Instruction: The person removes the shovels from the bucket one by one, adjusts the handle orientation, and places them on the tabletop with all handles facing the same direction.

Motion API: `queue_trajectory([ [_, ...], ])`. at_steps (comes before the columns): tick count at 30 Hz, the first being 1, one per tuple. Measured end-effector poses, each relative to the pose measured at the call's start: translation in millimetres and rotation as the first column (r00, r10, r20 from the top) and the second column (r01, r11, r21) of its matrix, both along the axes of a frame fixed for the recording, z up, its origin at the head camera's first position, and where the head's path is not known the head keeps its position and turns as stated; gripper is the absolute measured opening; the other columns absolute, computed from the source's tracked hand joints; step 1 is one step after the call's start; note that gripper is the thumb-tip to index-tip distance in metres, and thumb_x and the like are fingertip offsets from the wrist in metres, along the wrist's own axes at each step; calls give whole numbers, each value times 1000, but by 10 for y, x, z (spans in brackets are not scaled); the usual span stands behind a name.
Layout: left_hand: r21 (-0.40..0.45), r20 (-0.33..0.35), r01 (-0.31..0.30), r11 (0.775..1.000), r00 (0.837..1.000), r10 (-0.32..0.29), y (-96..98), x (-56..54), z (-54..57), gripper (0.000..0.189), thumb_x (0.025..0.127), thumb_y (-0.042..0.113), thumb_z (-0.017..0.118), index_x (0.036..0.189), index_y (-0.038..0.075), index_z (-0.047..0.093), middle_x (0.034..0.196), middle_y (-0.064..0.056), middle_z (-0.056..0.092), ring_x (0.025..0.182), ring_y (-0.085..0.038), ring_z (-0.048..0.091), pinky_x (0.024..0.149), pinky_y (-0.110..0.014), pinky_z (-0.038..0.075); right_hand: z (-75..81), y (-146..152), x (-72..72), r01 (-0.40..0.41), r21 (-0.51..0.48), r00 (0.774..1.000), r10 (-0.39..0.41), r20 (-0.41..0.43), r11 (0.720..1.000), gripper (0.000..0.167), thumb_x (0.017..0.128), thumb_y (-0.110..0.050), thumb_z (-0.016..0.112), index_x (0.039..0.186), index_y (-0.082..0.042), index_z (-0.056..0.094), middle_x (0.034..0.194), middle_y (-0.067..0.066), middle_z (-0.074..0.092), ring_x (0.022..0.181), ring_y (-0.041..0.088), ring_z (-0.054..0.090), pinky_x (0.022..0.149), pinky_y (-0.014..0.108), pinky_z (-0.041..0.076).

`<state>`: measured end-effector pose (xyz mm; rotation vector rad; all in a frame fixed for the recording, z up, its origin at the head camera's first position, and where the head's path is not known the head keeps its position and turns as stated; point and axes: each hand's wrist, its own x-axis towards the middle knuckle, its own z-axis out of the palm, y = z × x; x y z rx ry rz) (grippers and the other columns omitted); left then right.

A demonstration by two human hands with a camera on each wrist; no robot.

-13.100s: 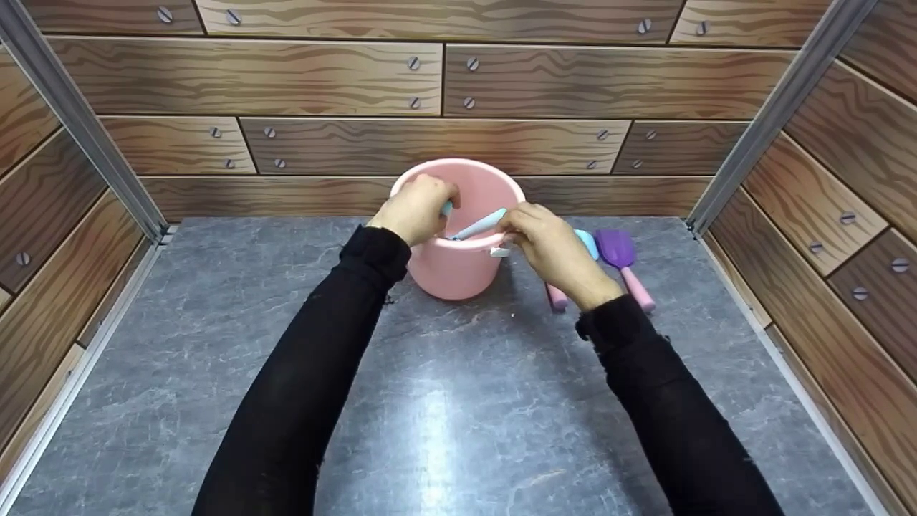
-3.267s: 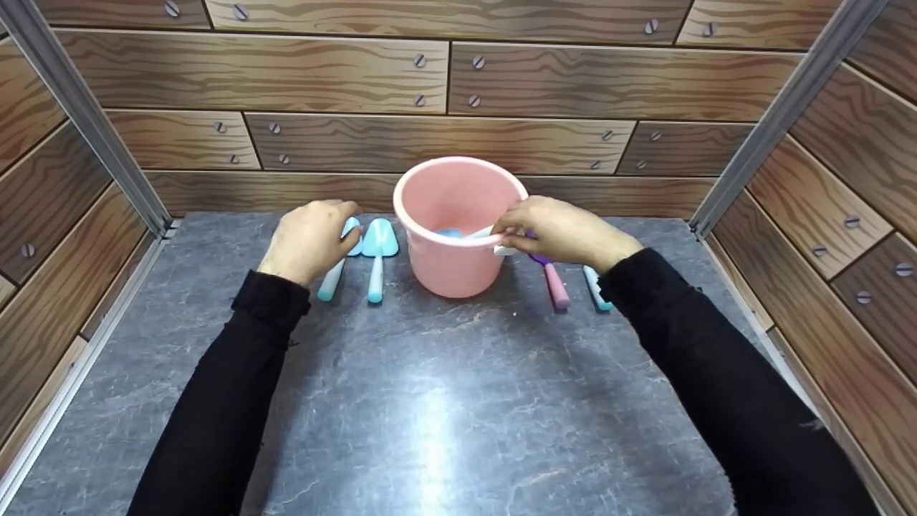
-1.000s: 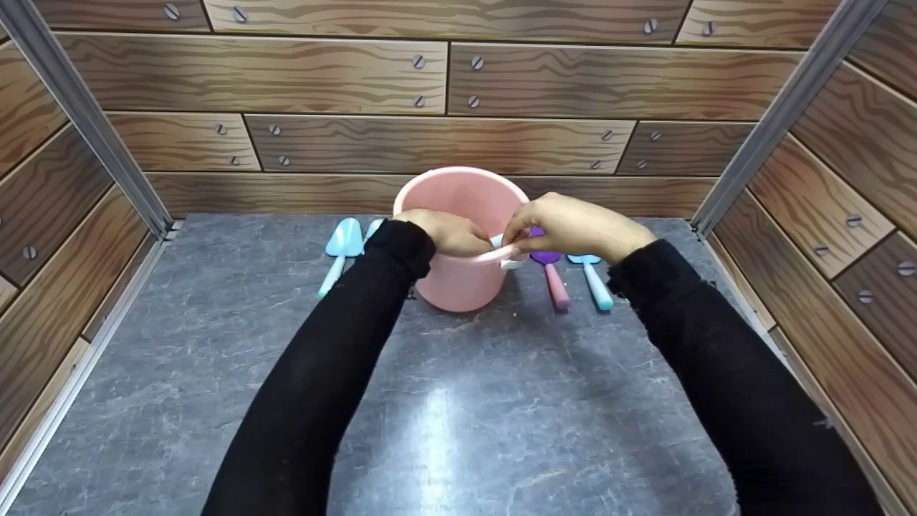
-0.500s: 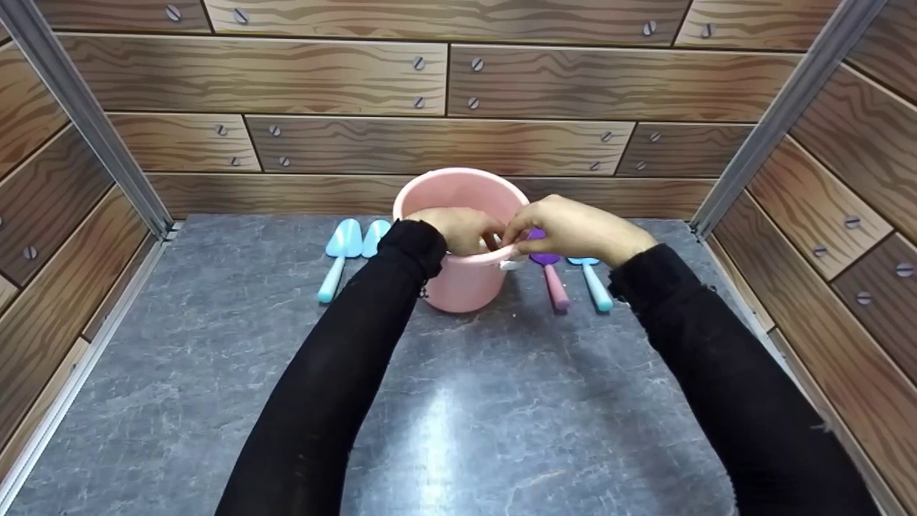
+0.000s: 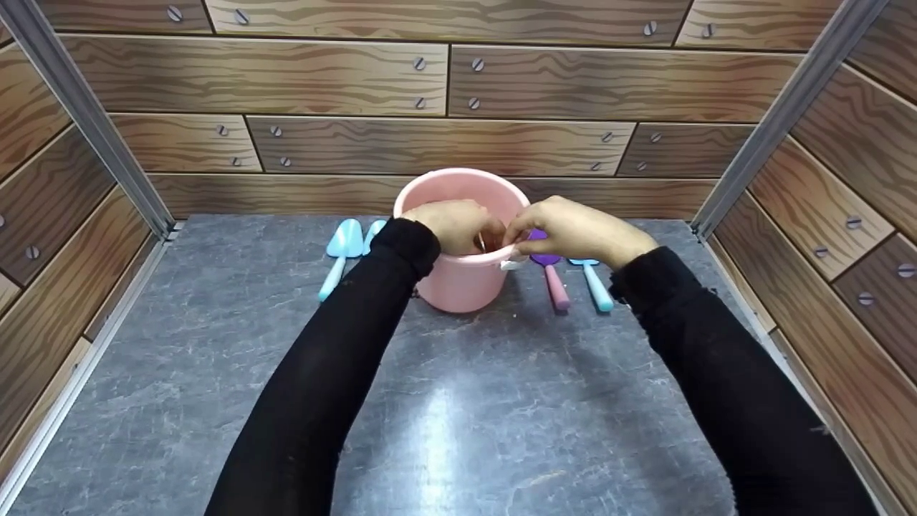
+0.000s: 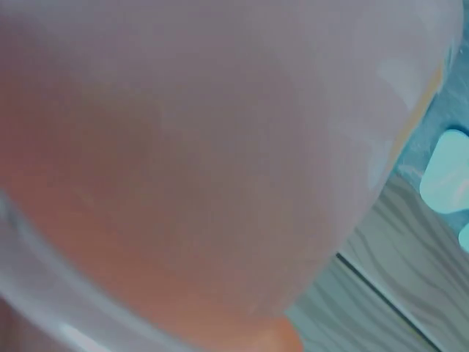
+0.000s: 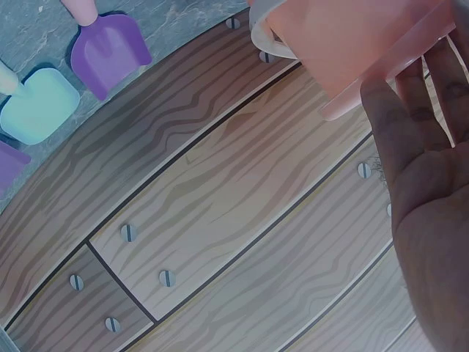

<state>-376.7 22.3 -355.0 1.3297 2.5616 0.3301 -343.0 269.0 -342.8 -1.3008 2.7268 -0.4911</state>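
A pink bucket (image 5: pixel 462 287) stands near the back wall, and its wall fills most of the left wrist view. My left hand (image 5: pixel 455 223) reaches down inside it with bent fingers. A thin pale sliver shows between the fingertips; whether they hold something is hidden. My right hand (image 5: pixel 573 226) pinches the bucket's right rim, thumb outside, and the right wrist view shows its fingers over the rim. Left of the bucket lie two light blue toy shovels, one in full (image 5: pixel 345 240) and one partly behind my left sleeve (image 5: pixel 375 231).
Right of the bucket lie a purple shovel (image 5: pixel 550 276) with a pink handle and a light blue shovel (image 5: pixel 598 287). A second purple shovel (image 7: pixel 10 165) shows at the right wrist view's edge. Wood-patterned walls (image 5: pixel 351 75) enclose the grey marbled surface (image 5: pixel 430 401).
Since 3.3 s ago my left hand has moved from the left-hand shovels into the bucket. In the last half second it shifted slightly left, and the pale handle there is hidden. My right hand stayed.
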Motion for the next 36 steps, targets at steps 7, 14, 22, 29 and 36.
queue_trajectory([
  [7,21,-76,-26,999,997,27,-79,0,46,17,101,10,82,118,12,83,120,-7,90,114,-24,85,99,-40,66,-13,2,0,7,-8,1000,-7,6,1000,10,109,-10,83,116,-10,89,112,5,89,102,18,81,92,32,65],
  [14,66,-121,-92,994,988,99,-163,12,68,18,94,1,80,110,7,73,101,-5,77,91,-18,67,83,-31,51,-11,2,18,43,-6,999,-43,29,999,9,109,-11,83,117,-12,89,112,6,89,98,16,79,82,25,65],
  [22,112,-123,-178,978,974,192,-277,2,100,23,91,-11,76,109,2,71,93,-3,65,89,-19,63,83,-29,47,-16,8,25,50,2,999,-50,13,999,9,109,-15,84,116,-11,89,112,4,89,102,17,80,92,35,64],
  [29,164,-85,-226,960,966,242,-378,9,117,27,94,-16,68,115,-2,76,99,-11,72,98,-26,68,94,-36,55,-7,-1,38,50,-1,999,-50,20,999,8,110,-12,83,116,-11,88,111,7,89,96,17,78,80,25,64],
  [36,189,-83,-255,948,958,274,-479,16,108,25,101,-15,65,118,-2,77,100,-13,76,101,-27,70,96,-40,57,-27,10,40,45,-6,999,-45,11,999,10,110,-17,84,117,-12,89,113,5,89,100,16,78,86,28,62],
])
